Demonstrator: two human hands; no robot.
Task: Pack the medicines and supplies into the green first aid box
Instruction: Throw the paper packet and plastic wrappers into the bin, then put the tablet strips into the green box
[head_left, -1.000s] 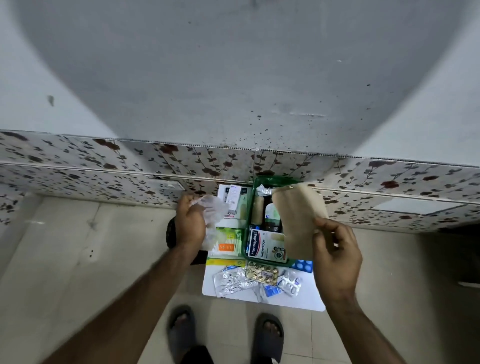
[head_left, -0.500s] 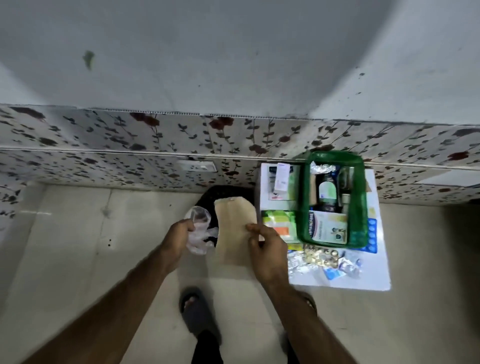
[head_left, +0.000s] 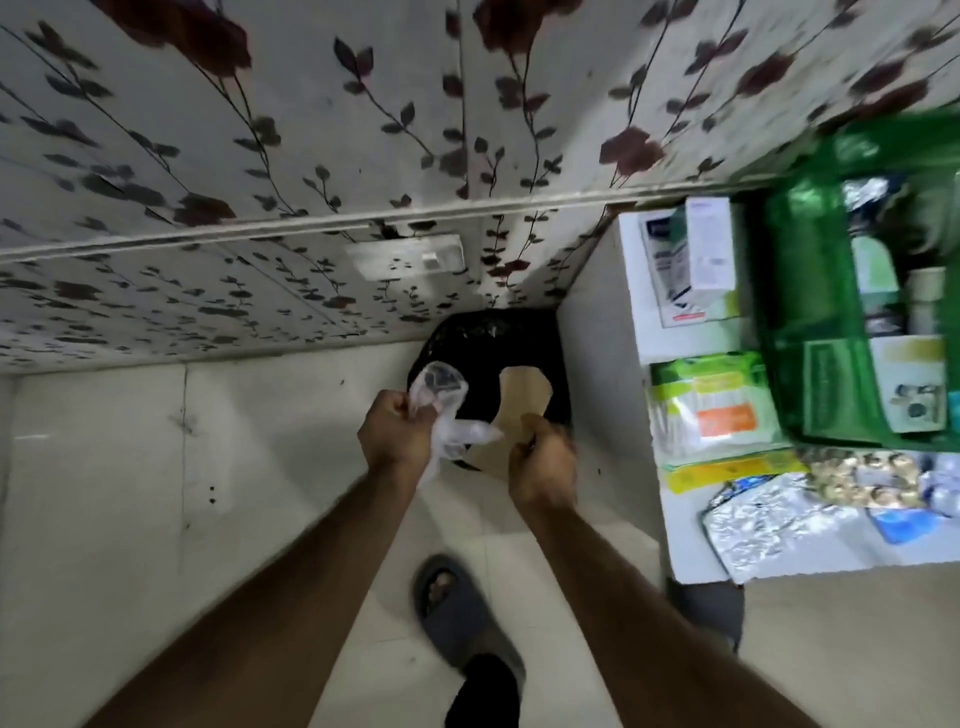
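Observation:
My left hand grips a crumpled clear plastic wrapper. My right hand holds a brown paper envelope by its lower edge. Both are over a black-lined bin on the floor. The green first aid box stands at the far right on a white table, with bottles and a carton inside. Beside the box lie white medicine cartons and a green and orange pack. Foil blister strips lie in front of it.
A flower-patterned wall panel with a white socket runs behind the bin. The floor is pale tile. A foot in a grey slipper stands below my hands.
My view has swung left and down, closer to the bin. Both hands carried the wrapper and the envelope from the table over the bin.

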